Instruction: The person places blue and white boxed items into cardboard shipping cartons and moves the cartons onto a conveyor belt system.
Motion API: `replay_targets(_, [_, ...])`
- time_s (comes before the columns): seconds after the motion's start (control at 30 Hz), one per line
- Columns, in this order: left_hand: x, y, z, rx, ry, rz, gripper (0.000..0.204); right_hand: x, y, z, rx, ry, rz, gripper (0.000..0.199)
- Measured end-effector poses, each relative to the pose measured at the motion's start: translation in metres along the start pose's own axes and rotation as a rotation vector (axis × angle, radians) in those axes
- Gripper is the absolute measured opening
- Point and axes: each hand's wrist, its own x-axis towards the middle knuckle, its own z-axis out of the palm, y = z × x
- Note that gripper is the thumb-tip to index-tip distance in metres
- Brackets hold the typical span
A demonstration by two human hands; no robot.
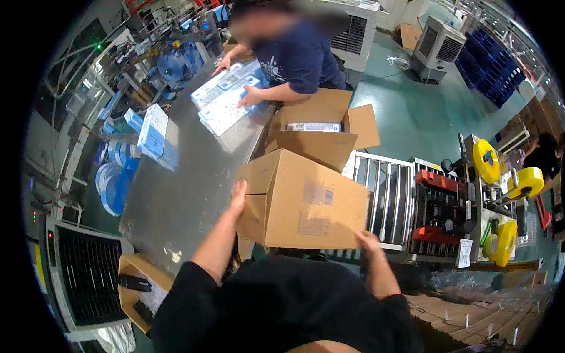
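Note:
A brown cardboard carton (318, 206) with faint print on its side is held tilted in front of my body. My left hand (238, 199) presses against its left end, and my right hand (368, 242) grips the lower right corner; some fingers of both are hidden by the carton. Just beyond it stands a second carton (318, 146) with its flaps up and a white-and-blue box (315, 127) inside. Across the table, a co-worker in a dark blue shirt has both hands on several white-and-blue boxes (226, 97).
The dark metal table (194, 182) runs along my left, with a white-and-blue box (154, 132) at its left edge. To the right are a roller conveyor (385, 197) and a taping machine with yellow tape rolls (485, 162). An open carton of scraps (144, 288) sits lower left.

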Motion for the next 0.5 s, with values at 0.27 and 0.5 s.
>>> replay_targets(0.27, [-0.025,0.031,0.032,-0.649,-0.664,-0.251,0.077,-0.143,-0.206,0.021,-0.101,0.029,-0.556,0.035])
replay_targets(0.5, [-0.015,0.087,-0.026,-0.303,-0.518,0.028,0.082,-0.076,-0.240,0.148,-1.221,0.763,-0.631,0.055])
